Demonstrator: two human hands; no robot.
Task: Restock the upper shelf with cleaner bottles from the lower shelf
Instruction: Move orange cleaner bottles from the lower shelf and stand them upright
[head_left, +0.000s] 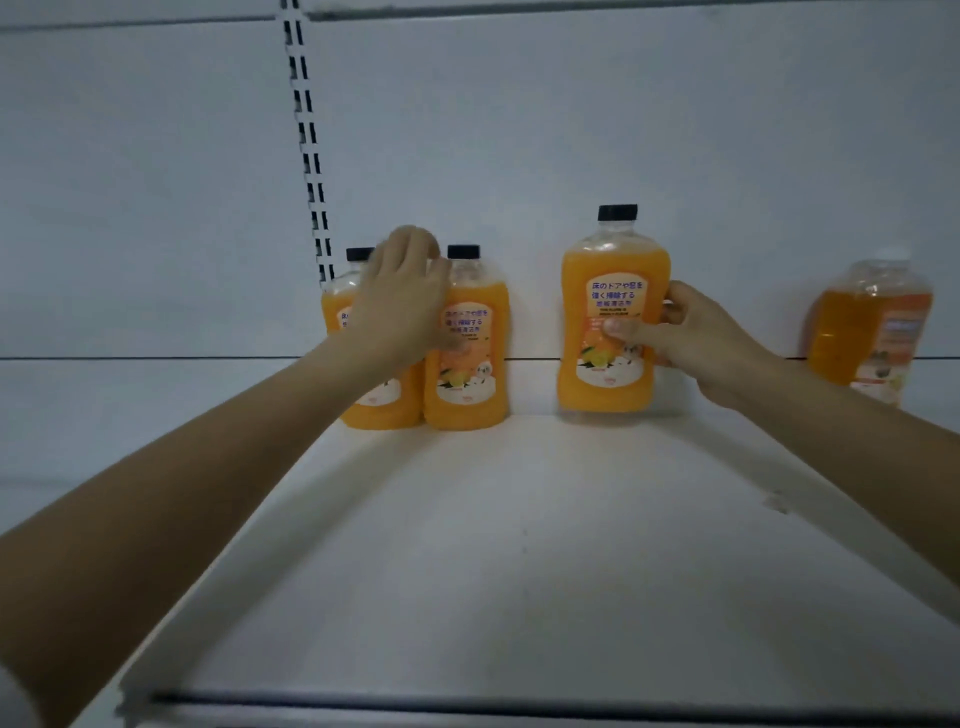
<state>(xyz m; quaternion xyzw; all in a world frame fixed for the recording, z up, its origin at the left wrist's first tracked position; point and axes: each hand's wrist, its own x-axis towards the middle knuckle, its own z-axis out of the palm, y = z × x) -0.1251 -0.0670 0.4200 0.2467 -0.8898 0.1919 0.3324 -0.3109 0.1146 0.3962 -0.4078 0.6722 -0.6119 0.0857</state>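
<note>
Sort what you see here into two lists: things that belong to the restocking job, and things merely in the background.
Job: orange plastic cleaner bottle with black cap, gripped by right hand; matching bottle behind left hand; its matching neighbour; blurred orange bottle at far right; white shelf board.
Background: white back panel; black-slotted upright strip.

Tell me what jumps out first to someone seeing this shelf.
Four bright orange bottles line a white shelf. The left hand lies over the leftmost bottle, beside the second bottle; the right hand grips the third bottle, black-capped, right of centre. The fourth bottle, blurred, stands far right.
</note>
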